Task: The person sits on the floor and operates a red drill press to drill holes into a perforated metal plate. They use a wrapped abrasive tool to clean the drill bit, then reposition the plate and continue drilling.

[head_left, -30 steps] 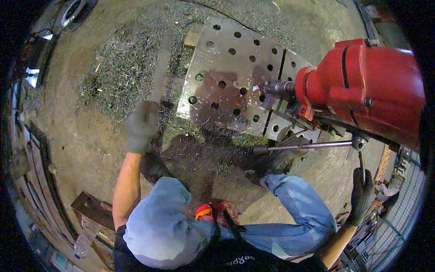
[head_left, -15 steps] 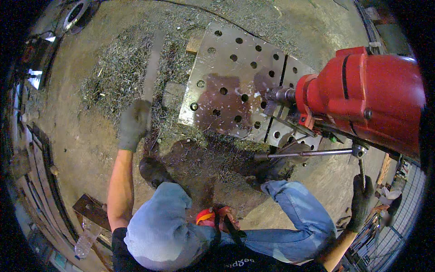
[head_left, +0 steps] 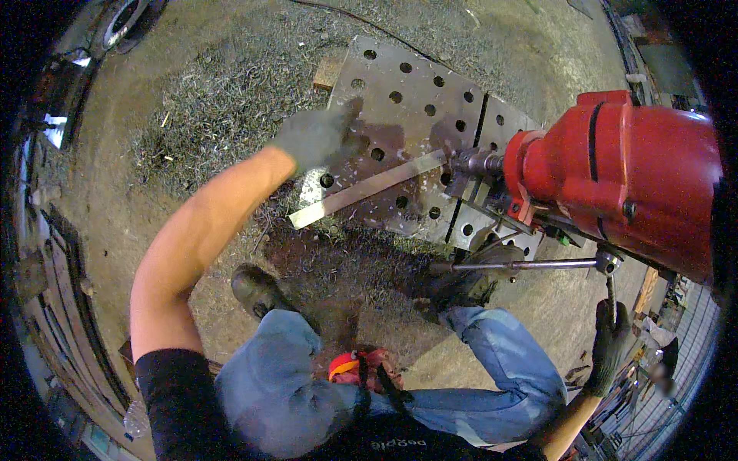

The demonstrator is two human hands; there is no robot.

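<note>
A flat metal bar [head_left: 365, 188] lies slantwise over the perforated metal plate [head_left: 415, 84], its right end by the chuck [head_left: 480, 163] of a big red drill machine [head_left: 623, 169]. My left hand [head_left: 315, 137], in a grey glove, is above the plate's left part, just beyond the bar. Its fingers look stretched and apart, a little blurred, with nothing seen in them. At the lower right my gloved right hand [head_left: 611, 342] is closed around a thin metal handle [head_left: 612, 292]. That handle meets a long horizontal rod [head_left: 530, 265] at a round hub below the machine.
Metal shavings [head_left: 207, 123] are heaped on the floor left of the plate. A wood block [head_left: 328, 73] sits at its upper left edge. Long bars [head_left: 65, 300] lie at the far left, a wire rack [head_left: 669, 407] stands at the right. My boots [head_left: 257, 290] are below the plate.
My left hand has moved right from over the shavings to the plate and let go of the bar, which now lies on the plate. My right hand stays on the handle.
</note>
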